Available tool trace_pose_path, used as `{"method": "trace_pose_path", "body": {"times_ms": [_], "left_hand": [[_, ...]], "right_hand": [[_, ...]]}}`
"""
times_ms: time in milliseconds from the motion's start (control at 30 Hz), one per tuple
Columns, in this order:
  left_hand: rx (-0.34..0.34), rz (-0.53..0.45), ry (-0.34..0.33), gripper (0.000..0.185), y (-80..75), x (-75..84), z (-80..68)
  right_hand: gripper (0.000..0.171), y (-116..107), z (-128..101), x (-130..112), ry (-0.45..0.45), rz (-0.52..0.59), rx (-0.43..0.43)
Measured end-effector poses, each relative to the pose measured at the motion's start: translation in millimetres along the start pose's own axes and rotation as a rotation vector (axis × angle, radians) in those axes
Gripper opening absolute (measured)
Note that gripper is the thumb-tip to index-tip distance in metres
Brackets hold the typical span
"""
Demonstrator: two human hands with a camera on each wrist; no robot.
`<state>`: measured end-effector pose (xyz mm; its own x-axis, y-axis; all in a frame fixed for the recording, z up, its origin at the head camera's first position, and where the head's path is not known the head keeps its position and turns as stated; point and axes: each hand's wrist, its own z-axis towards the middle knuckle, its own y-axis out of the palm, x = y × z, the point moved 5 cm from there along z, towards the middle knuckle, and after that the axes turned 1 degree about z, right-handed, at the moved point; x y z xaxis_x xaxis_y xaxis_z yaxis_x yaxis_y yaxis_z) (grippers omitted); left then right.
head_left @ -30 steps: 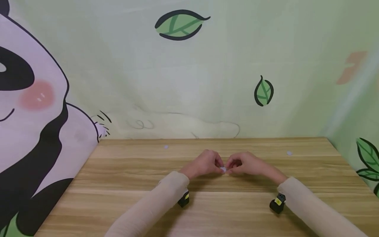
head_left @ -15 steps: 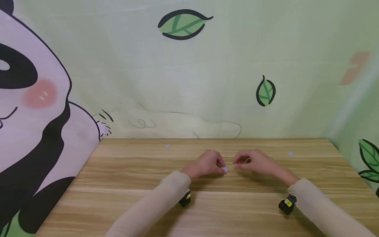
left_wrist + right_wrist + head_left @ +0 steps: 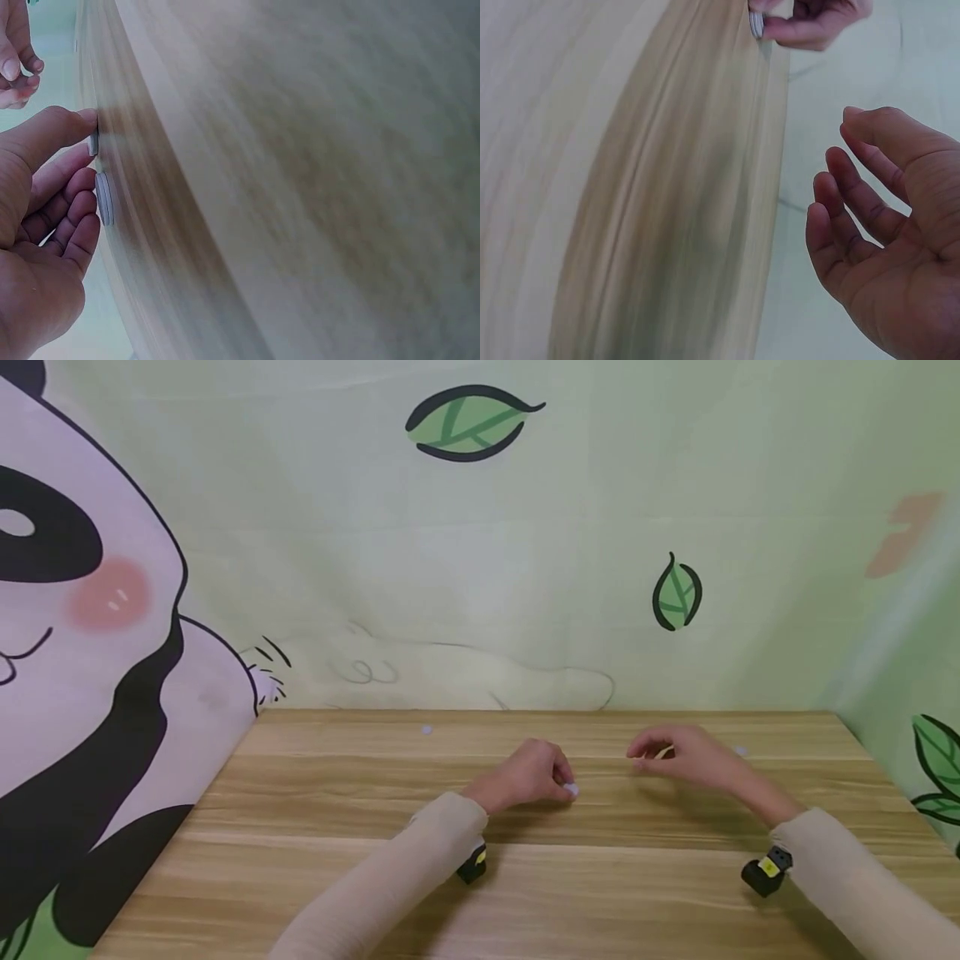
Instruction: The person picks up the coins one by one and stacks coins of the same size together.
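The left hand [image 3: 528, 777] rests on the wooden table [image 3: 375, 877] near its middle, with its fingers curled and pinching a small white disc [image 3: 572, 789] against the surface. The right hand [image 3: 686, 756] hovers above the table, well apart to the right, with its fingers loosely bent, the palm open, and holding nothing

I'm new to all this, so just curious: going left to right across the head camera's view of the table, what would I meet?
Small white dot → left hand → white disc at its fingertips → right hand → another white dot, all on the table.
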<state>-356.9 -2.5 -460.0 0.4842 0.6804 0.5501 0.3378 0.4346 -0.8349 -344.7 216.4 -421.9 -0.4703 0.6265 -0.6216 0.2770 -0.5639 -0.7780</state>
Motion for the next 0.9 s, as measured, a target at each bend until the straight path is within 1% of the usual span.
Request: {"method": "trace_pose_path", "body": {"times_ms": [167, 300, 500, 667, 900], "left_hand": [[0.004, 0.015, 0.004, 0.013, 0.2, 0.7, -0.2], [0.006, 0.018, 0.005, 0.013, -0.2, 0.8, -0.3], [0.0, -0.013, -0.001, 0.013, 0.5, -0.6, -0.3], [0.001, -0.005, 0.0, 0.013, 1.5, -1.9, 0.6], [0.0, -0.01, 0.002, 0.012, 1.6, -2.3, 1.6]], "right_hand": [[0.019, -12.8, -8.4, 7.2, 0.03, -0.048, 0.016], [0.019, -23.3, -14.1, 14.0, 0.052, -0.077, 0.045], [0.02, -37.2, -22.4, 22.7, 0.082, -0.084, 0.08], [0.024, -46.6, -29.2, 28.7, 0.12, -0.085, 0.091], [0.022, -59.0, -34.4, 37.1, 0.127, -0.142, 0.124]]}}
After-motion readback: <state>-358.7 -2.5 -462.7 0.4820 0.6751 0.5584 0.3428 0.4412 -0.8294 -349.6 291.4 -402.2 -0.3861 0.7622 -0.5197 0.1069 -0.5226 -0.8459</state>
